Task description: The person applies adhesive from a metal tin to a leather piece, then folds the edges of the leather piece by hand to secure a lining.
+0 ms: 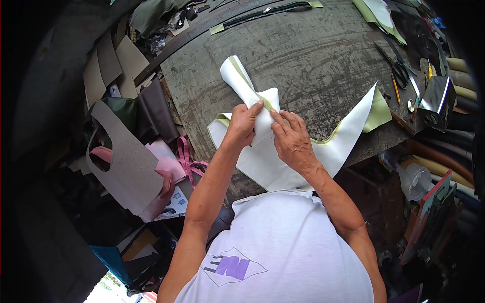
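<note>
A piece of white sheet material [273,169] with a light green reverse side lies across the near part of the worktable, partly rolled and folded. My left hand [243,123] grips the folded part, its thumb on the green strip [266,102]. Just to the right, my right hand [293,139] holds the same fold, index fingertip pressed beside the strip and other fingers curled; its thumb is hidden. The folded part sticks up beyond both hands toward the table's middle. A long pointed end of the sheet spreads to the right, its green side showing near the tip.
The worn worktable [202,76] carries a zipper strip [268,16] at its far edge. On the right are scissors [399,70], a pencil [395,88] and a dark metal block [437,103]. A grey pattern piece [126,161] and pink tape [186,159] lie left. Material rolls [444,169] fill the right side.
</note>
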`<state>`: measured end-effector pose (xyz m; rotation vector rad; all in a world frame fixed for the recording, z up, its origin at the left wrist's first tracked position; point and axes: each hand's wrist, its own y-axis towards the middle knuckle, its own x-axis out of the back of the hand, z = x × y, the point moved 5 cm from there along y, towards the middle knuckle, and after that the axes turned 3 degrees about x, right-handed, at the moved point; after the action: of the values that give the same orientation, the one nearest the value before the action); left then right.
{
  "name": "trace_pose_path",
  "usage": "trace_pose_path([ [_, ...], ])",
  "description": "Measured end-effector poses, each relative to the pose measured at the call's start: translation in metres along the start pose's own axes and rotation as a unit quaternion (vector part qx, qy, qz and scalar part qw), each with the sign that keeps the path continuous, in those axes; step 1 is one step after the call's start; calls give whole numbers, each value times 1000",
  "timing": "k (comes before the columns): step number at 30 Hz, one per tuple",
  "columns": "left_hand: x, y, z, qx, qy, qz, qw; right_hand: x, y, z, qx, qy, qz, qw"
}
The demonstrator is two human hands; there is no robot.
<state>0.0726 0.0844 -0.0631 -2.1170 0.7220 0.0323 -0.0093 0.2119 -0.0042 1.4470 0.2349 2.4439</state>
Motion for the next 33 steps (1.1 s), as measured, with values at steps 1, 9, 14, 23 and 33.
trace_pose_path([
  [1,0,1,-1,1,6,-3,1000,0,0,2,4,-2,-2,1000],
  [9,2,-2,-3,-7,3,11,1000,16,-4,-18,-78,195,-80,974],
  [14,4,4,-3,-26,23,3,999,15,3,-12,-25,127,-67,989],
  [23,-52,16,-89,-343,551,-93,755,85,-91,-63,-275,152,-114,942],
  [33,-43,157,-74,-281,549,21,787,196,-291,-173,-444,-89,-118,884],
])
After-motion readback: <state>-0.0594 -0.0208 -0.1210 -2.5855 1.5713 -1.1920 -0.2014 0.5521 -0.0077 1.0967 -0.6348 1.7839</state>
